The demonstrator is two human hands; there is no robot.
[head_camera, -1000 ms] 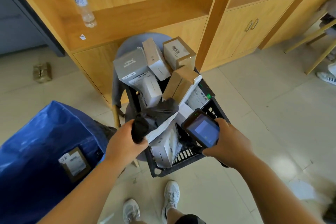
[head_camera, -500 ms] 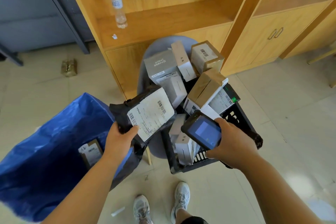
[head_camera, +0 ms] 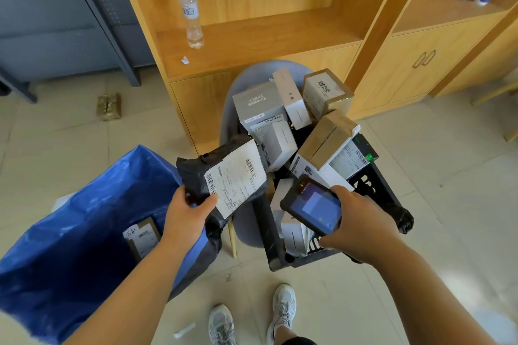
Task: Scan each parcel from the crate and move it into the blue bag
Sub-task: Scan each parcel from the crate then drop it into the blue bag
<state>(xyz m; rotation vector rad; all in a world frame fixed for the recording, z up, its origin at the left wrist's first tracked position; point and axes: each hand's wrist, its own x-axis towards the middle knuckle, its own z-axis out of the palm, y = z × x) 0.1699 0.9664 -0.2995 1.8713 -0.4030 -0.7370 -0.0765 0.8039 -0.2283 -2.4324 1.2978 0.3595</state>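
Observation:
My left hand (head_camera: 186, 211) grips a black plastic mailer parcel (head_camera: 224, 173) by its lower left corner, white barcode label facing up, held between the blue bag and the crate. My right hand (head_camera: 354, 225) holds a black handheld scanner (head_camera: 312, 206), screen lit, just right of the parcel and pointed toward it. The black crate (head_camera: 372, 185) sits on a grey chair and is piled with several white, grey and brown boxes (head_camera: 325, 143). The open blue bag (head_camera: 84, 221) stands on the floor at the left with a labelled parcel (head_camera: 141, 238) inside.
A wooden shelf unit (head_camera: 252, 36) rises behind the crate, with a water bottle (head_camera: 190, 12) on it. A small brown packet (head_camera: 109, 106) lies on the tiled floor at left. My shoes (head_camera: 252, 316) are below the crate. Grey metal shelving stands at the far left.
My left hand lifted the black mailer out of the crate and turned its label upward. The scanner stayed near the crate's front edge, and the view shifted so the bag shows more.

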